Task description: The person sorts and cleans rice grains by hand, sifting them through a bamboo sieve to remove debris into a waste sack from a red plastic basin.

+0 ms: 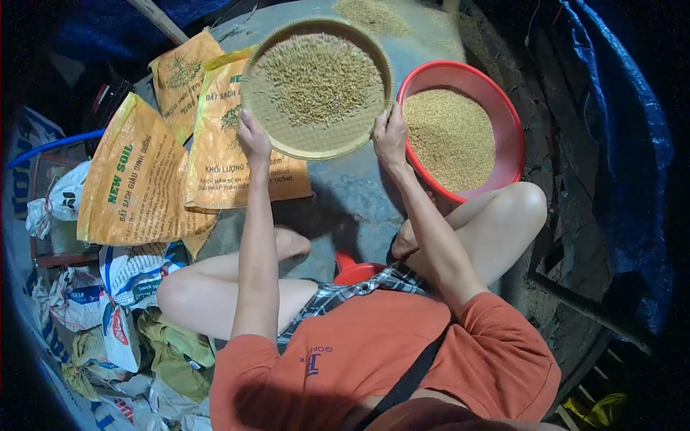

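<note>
A round woven tray is held up in front of me, with a heap of grain spread over its middle and upper part. My left hand grips its lower left rim, and my right hand grips the lower right rim. Both thumbs lie on the rim; the fingers underneath are partly hidden. Close to my right hand stands a red basin holding a large amount of finer, yellowish grain.
Orange printed sacks lie at the left and partly beneath the tray. Loose grain is spread on the floor beyond it. Tied bags crowd the lower left. A red object sits between my legs. Blue tarp hangs at the right.
</note>
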The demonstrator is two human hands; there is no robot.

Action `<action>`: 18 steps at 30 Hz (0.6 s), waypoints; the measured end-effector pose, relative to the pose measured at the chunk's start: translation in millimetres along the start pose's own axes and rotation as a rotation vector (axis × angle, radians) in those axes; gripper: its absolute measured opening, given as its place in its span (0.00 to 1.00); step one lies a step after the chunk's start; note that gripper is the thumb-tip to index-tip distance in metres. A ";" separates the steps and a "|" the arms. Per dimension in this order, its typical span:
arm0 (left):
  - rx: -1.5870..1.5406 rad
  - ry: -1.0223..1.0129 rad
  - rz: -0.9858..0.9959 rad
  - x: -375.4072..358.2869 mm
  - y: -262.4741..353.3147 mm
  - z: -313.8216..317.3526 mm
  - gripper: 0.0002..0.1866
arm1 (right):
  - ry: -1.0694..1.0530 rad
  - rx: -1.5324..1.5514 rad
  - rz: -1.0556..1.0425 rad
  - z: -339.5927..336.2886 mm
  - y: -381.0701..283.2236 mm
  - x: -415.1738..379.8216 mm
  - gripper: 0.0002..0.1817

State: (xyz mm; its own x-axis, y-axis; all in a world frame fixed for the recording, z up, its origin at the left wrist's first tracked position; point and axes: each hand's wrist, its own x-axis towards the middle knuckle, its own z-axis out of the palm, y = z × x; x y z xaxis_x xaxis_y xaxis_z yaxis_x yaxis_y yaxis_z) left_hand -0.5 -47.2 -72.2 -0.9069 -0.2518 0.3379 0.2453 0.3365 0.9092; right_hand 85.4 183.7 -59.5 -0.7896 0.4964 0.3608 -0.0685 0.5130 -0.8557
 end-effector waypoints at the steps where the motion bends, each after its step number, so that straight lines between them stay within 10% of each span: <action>1: -0.012 0.081 0.090 -2.1 22.7 0.7 0.19 | 0.042 0.024 -0.098 0.4 1.1 2.2 0.08; 9: 0.473 -0.193 -0.128 -44.7 -82.1 13.6 0.21 | -0.295 -0.401 0.331 14.2 70.6 -28.6 0.16; 18: -0.021 0.021 -0.013 -5.2 -0.5 6.7 0.22 | -0.059 0.042 0.012 -0.3 4.4 0.7 0.14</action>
State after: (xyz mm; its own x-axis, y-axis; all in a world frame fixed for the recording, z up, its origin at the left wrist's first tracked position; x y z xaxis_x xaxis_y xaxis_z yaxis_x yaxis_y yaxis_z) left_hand 1.8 -39.9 -76.1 -0.9026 -0.2750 0.3311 0.2412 0.3139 0.9183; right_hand 84.6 186.5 -63.0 -0.8249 0.4597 0.3289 -0.0831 0.4770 -0.8750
